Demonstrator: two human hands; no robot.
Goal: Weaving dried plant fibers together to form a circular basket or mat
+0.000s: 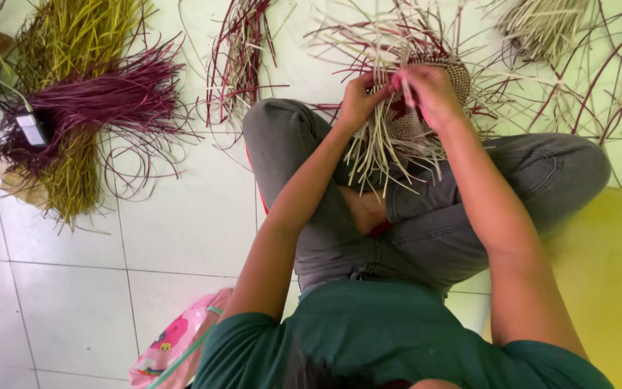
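Weaving goes best if left hand [360, 97] pins the basket [426, 108] while right hand [426, 90] fingers, pinching one strip [406, 92], pull it snug.

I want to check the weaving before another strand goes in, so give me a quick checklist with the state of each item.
1. Left hand on the loose pale strands: ok.
2. Right hand pinching at the woven piece: ok.
3. Piece resting over the lap: ok.
4. Spare purple bundle on the floor, away from both hands: ok.
5. Weave tightness under the fingers: cannot tell.
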